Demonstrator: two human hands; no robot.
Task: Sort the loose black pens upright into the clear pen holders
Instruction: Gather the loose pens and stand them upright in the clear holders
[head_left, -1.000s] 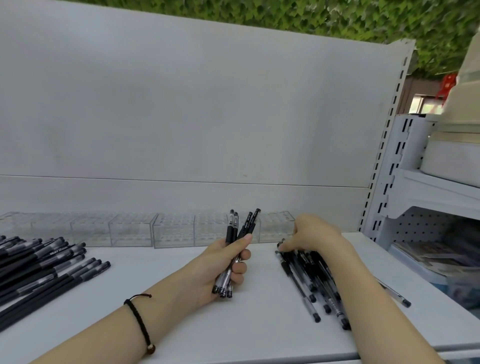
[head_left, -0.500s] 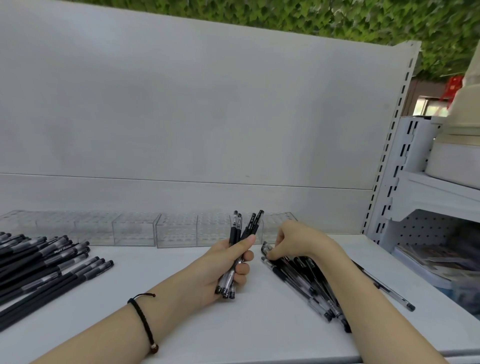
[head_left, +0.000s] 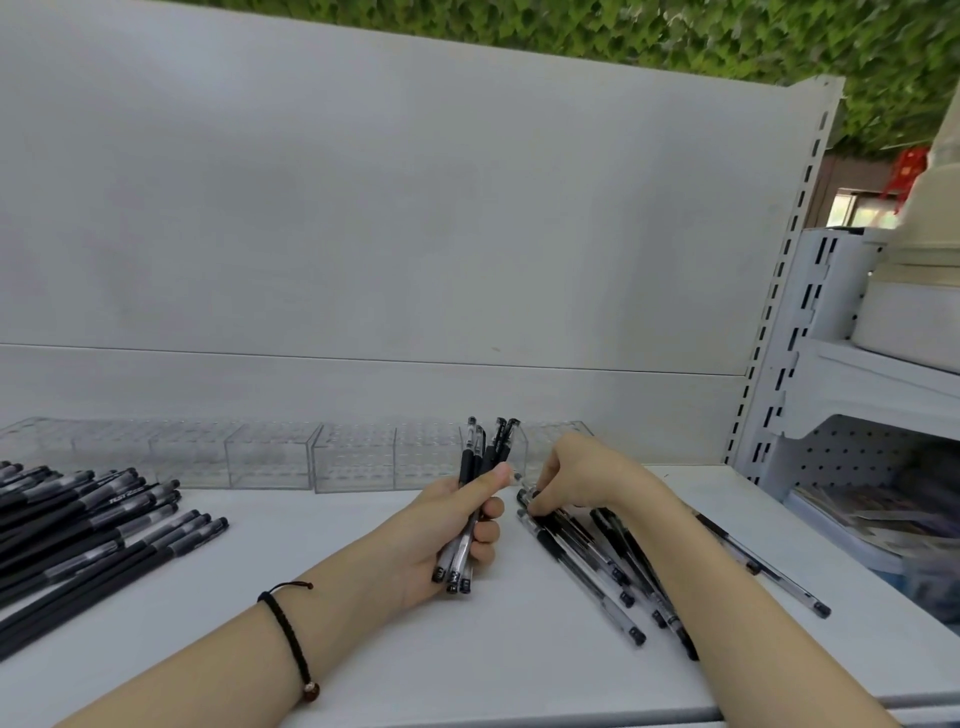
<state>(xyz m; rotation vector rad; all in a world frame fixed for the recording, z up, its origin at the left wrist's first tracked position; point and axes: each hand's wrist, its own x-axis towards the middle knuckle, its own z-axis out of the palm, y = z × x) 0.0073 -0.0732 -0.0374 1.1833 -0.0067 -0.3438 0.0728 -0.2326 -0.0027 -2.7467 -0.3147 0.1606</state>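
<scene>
My left hand grips a bundle of black pens almost upright above the white shelf, tips pointing up. Just to its right, my right hand rests fingers-down on the near end of a loose pile of black pens lying on the shelf, fingertips pinching the top of one pen. A row of clear pen holders stands along the back wall behind both hands, and they look empty. One stray pen lies right of my right forearm.
A big heap of black pens covers the shelf's left side. A white perforated upright ends the shelf on the right, with another shelving unit beyond it. The shelf's front edge runs under my forearms.
My right hand has slid left along the loose pile toward my left hand, dragging the pens' near ends with it. The left hand keeps its bundle almost still.
</scene>
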